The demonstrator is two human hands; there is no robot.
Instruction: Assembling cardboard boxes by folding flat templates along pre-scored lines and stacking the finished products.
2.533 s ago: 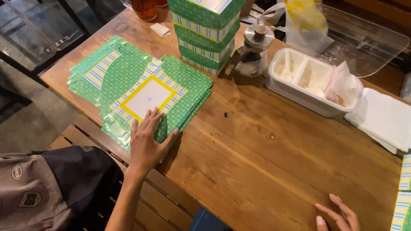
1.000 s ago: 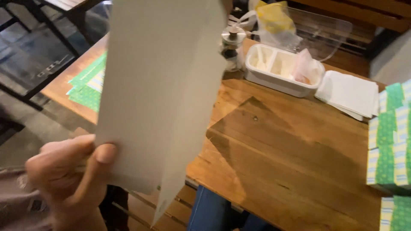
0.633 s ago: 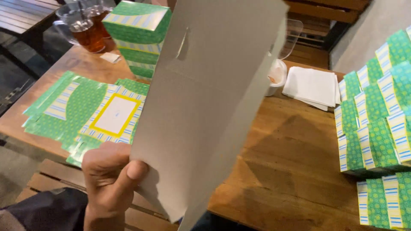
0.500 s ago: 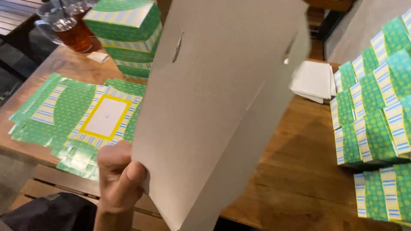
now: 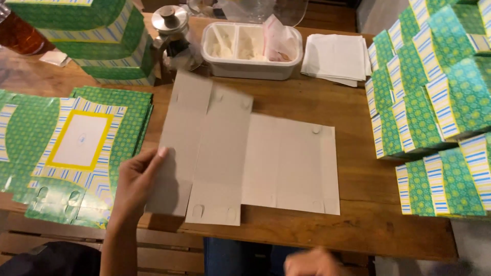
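A flat cardboard box blank [image 5: 255, 153] lies plain grey side up on the wooden table [image 5: 358, 214]. My left hand [image 5: 137, 183] grips its left flap, thumb on top near the edge. My right hand [image 5: 312, 263] is low at the bottom of the view, blurred, below the table's front edge and holding nothing that I can see. A stack of printed green and yellow blanks [image 5: 76, 153] lies just left of my left hand.
Folded green boxes are stacked at the back left [image 5: 97, 41] and piled high along the right side [image 5: 434, 102]. A white divided tray [image 5: 250, 48], a metal-lidded jar [image 5: 171, 30] and white napkins [image 5: 335, 56] stand at the back.
The blank, held upright in front of the camera before, now lies flat on the table, grey side up. My view has turned to the table's middle, and my right hand shows at the bottom.
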